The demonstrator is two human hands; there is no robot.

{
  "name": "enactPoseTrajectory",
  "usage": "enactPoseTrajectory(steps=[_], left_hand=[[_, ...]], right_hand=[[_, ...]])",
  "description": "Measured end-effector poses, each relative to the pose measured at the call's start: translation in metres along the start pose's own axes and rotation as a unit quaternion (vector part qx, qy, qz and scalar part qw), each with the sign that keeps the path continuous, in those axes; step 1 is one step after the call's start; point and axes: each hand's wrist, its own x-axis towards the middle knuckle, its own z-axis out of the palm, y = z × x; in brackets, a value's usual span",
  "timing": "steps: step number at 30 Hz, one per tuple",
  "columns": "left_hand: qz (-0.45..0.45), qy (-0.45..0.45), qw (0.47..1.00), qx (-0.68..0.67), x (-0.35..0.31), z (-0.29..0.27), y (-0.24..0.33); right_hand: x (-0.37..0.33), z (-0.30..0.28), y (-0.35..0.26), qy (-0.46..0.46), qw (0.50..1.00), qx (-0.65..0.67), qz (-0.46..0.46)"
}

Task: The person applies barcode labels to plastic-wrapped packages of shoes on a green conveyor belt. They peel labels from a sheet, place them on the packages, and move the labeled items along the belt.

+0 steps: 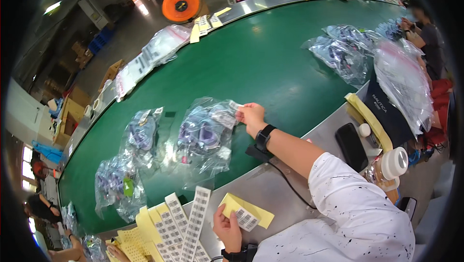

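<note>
Right hand (pixel 252 118) pinches a label (pixel 235 105) at the edge of a bag (pixel 205 136) (probably light, slick, soft: best gripped by its edge); left hand (pixel 228 232) clamps a bendy sheet (pixel 244 212).

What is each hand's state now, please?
Left hand: closed, holding a yellow label sheet.
Right hand: closed, pinching a small white label at a shoe bag.

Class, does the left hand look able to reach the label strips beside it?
Probably yes: the label strips lie just left of the left hand, nothing visible between, though it would likely have to release the yellow sheet.
</note>
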Motion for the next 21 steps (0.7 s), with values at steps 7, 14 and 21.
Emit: enactPoseTrajectory(steps=[7, 14, 21], left_hand=[[0.023, 0.025, 0.999, -0.025, -0.003, 0.001, 0.000], [-0.041, -0.012, 0.997, 0.061, -0.002, -0.015, -0.013], [-0.084, -0.028, 0.995, -0.047, -0.001, -0.011, 0.005]], right_hand=[[0.059, -0.046, -0.059, -0.097, 0.983, -0.118, -0.099], [0.109, -0.153, -0.222, 0.258, 0.414, -0.801, -0.347], [0.132, -0.213, -0.231, 0.225, 0.344, -0.849, -0.331]])
